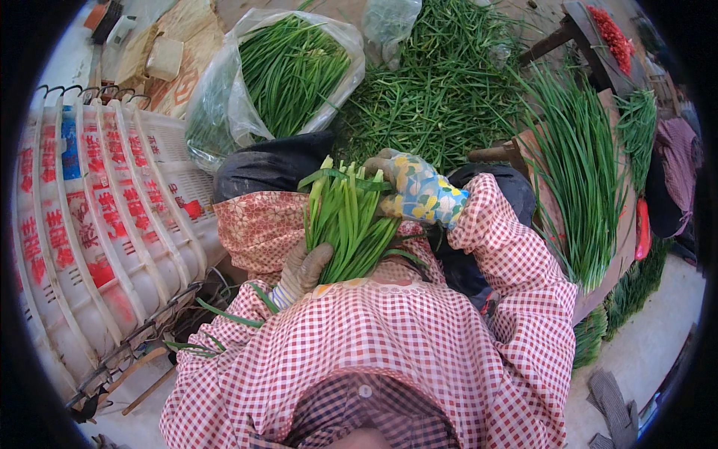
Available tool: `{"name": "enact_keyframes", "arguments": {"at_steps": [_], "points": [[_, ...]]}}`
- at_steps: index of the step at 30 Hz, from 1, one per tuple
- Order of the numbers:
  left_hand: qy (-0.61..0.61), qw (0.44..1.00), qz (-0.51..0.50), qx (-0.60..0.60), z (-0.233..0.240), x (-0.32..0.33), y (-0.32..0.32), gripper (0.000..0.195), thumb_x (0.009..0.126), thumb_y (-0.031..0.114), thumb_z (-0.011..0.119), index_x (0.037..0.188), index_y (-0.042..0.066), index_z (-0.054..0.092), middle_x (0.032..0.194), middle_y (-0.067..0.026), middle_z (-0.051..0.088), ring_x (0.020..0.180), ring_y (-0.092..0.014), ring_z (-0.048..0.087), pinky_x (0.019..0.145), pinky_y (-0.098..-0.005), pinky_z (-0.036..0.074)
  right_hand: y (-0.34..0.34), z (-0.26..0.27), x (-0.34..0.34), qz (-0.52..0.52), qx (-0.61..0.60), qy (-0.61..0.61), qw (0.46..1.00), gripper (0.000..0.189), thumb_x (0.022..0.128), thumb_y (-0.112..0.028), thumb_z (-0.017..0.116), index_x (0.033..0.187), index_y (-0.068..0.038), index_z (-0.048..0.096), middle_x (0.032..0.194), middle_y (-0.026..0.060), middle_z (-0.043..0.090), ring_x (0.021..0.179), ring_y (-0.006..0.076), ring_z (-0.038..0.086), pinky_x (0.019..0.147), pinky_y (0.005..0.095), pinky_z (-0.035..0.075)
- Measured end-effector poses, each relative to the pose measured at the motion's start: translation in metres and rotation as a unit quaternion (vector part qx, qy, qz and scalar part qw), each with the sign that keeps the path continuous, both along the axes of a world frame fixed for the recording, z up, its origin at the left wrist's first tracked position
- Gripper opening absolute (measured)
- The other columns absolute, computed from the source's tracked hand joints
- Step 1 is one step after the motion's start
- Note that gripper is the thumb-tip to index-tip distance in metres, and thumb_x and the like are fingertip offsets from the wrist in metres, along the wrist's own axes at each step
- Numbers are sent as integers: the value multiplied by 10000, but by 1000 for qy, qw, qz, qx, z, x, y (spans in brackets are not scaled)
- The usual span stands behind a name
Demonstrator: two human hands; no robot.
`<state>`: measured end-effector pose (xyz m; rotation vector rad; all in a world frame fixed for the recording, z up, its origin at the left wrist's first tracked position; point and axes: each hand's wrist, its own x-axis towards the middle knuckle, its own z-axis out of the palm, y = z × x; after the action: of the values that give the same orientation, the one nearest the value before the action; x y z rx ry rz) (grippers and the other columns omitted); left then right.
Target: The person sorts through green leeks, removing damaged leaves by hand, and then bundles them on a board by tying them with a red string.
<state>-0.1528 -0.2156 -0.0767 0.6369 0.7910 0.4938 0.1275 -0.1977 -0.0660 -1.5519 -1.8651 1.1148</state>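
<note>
A bunch of green garlic chives [353,224] lies across my lap, its cut or folded ends pointing away from me. My left hand [305,269], in a dirty pale glove, holds the near left side of the bunch. Around the far right side is my right hand [412,188], in a blue and yellow patterned glove, its fingers partly behind the stems. A flat green leaf [345,181] crosses the bunch near its far end. Some loose leaves [235,314] lie on my left sleeve.
A clear plastic bag [345,90] with chives stands beyond my left knee. Loose green leaves [426,101] cover the ground ahead. On the right, long chives [583,185] lie on a board [614,252], near a wooden stool [589,45]. White plastic crates [101,213] stand at left.
</note>
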Motion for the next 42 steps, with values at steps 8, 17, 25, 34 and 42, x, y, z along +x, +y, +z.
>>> {"name": "enact_keyframes", "arguments": {"at_steps": [8, 17, 25, 34, 42], "points": [[7, 992, -77, -104, 7, 4, 19, 512, 977, 265, 580, 1422, 55, 440, 1339, -87, 555, 1206, -200, 543, 1028, -357, 449, 26, -8, 6, 47, -140, -94, 985, 359, 840, -216, 561, 1178, -99, 597, 1027, 168, 674, 983, 360, 643, 845, 422, 530], [81, 981, -163, -66, 7, 5, 28, 540, 982, 271, 582, 1426, 12, 418, 1347, -96, 555, 1237, -193, 514, 1063, -350, 402, 116, -45, 94, -115, -234, -439, 860, 679, 824, -279, 686, 1433, -141, 418, 1329, 212, 536, 1203, 355, 552, 1013, 427, 452], [40, 980, -162, -109, 1, 13, 30, 563, 980, 272, 584, 1443, 14, 396, 1358, -85, 547, 1250, -183, 506, 1077, -348, 391, 96, -3, 11, 241, -153, 83, 955, 466, 834, -332, 729, 1197, -53, 643, 1195, 155, 627, 1114, 303, 594, 954, 391, 466], [55, 975, -181, -116, -4, 9, 31, 600, 966, 288, 605, 1458, 31, 375, 1399, -88, 510, 1265, -190, 494, 1083, -360, 383, 45, -53, -31, 141, -189, 629, 741, 188, 821, -295, 638, 982, -205, 678, 934, 12, 602, 913, 238, 593, 768, 395, 484], [93, 969, -218, -68, 0, 10, 28, 593, 973, 293, 586, 1452, 16, 372, 1393, -94, 514, 1259, -192, 492, 1086, -360, 377, 61, -14, -16, 260, 33, -183, 948, 177, 793, -311, 615, 954, -245, 643, 941, -5, 602, 955, 239, 599, 815, 395, 481]]}}
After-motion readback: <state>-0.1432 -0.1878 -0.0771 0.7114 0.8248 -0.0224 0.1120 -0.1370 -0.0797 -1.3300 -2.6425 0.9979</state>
